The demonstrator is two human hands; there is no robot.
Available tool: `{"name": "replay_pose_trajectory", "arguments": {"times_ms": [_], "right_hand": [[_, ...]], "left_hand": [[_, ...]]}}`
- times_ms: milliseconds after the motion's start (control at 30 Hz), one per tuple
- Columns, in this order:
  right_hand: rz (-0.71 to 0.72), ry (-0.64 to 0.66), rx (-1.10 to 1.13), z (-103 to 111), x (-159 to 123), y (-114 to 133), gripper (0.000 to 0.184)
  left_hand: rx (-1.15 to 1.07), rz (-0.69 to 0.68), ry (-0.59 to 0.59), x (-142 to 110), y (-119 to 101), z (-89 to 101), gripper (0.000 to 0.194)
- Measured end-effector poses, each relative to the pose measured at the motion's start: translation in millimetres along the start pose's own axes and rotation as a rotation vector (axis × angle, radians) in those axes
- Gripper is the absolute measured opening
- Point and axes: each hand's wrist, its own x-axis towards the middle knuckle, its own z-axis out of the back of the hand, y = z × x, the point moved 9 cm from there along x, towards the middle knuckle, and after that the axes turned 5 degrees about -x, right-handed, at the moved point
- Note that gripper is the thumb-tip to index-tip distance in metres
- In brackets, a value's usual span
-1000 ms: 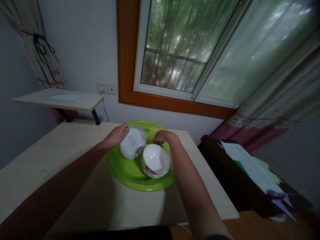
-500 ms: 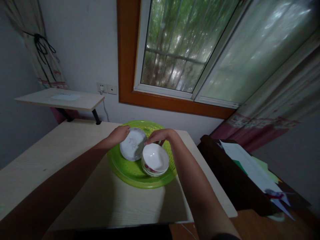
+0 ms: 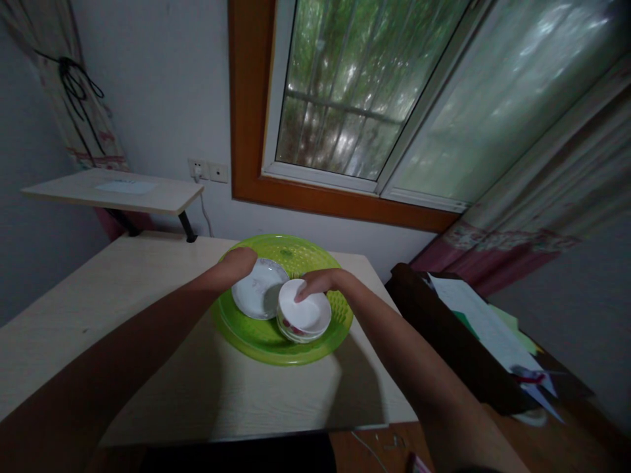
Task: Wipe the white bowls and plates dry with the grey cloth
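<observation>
My right hand [image 3: 317, 284] is closed on the rim of a white bowl [image 3: 309, 316], with a finger or thumb inside it. This bowl is the top one of a small stack with a red flower pattern on the outside. Left of the stack is a white plate [image 3: 257, 292] with a faint pattern. My left hand [image 3: 240, 262] curls over the plate's upper left rim, its fingers mostly hidden. Both the plate and the bowls are in a round green plastic basket [image 3: 290, 360].
The basket stands on a pale wooden desk [image 3: 167, 394]. A raised shelf [image 3: 118, 197] with a paper on it is at the left. Behind are the wall sockets [image 3: 207, 171] and a window [image 3: 345, 92]. Papers [image 3: 478, 322] lie on a dark piece of furniture at the right.
My right hand has come from behind the bowls onto the top bowl's rim. The plate has dropped slightly lower and lies flatter, with my left hand still at its edge.
</observation>
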Motion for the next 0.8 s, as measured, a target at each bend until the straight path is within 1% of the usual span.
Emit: {"name": "replay_pose_trajectory", "arguments": {"times_ms": [67,133,233,333,433,533,667,800], "right_hand": [[0.002,0.045,0.111,-6,7,-7,0.056],[-0.030,0.148,0.246,-16,11,-16,0.058],[-0.101,0.234,0.313,-23,13,-27,0.058],[-0.114,0.321,0.360,-32,9,-26,0.056],[-0.104,0.410,0.390,-42,3,-20,0.058],[-0.119,0.409,0.346,-46,4,-23,0.056],[-0.095,0.324,0.296,-42,9,-30,0.053],[-0.073,0.256,0.300,-40,5,-30,0.052]], "left_hand": [[-0.006,-0.002,0.009,2,-2,-0.7,0.036],[-0.011,-0.009,0.018,5,-5,-0.2,0.036],[-0.018,-0.023,0.037,7,-8,0.3,0.036],[-0.016,-0.029,0.055,8,-11,0.5,0.035],[-0.013,-0.033,0.067,7,-14,0.0,0.036],[-0.015,-0.035,0.070,8,-18,-0.5,0.037],[-0.033,-0.043,0.062,10,-18,-0.5,0.037],[-0.140,-0.053,0.077,13,-14,-7.4,0.037]]}}
